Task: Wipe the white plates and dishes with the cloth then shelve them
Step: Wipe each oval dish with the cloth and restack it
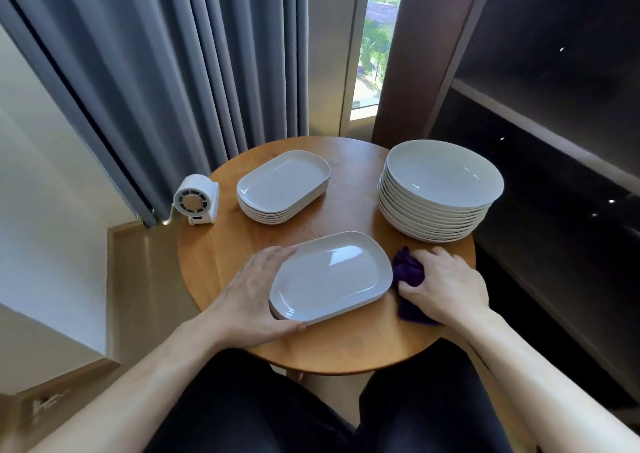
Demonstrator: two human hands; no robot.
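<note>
The left hand [254,300] grips the near oblong plates [329,276] by their left edge. The right hand [446,286] clutches the purple cloth [408,272] beside them.

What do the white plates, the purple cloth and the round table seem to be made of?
White plates: probably glazed ceramic, though melamine is possible; smooth, glossy, with sharp window reflections. Purple cloth: soft, matte fabric, perhaps microfibre; it bunches in folds. Round table: wood or wood veneer, satin finish; warm brown with faint grain.

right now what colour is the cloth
Dark purple cloth, under the right hand; head view.
</note>
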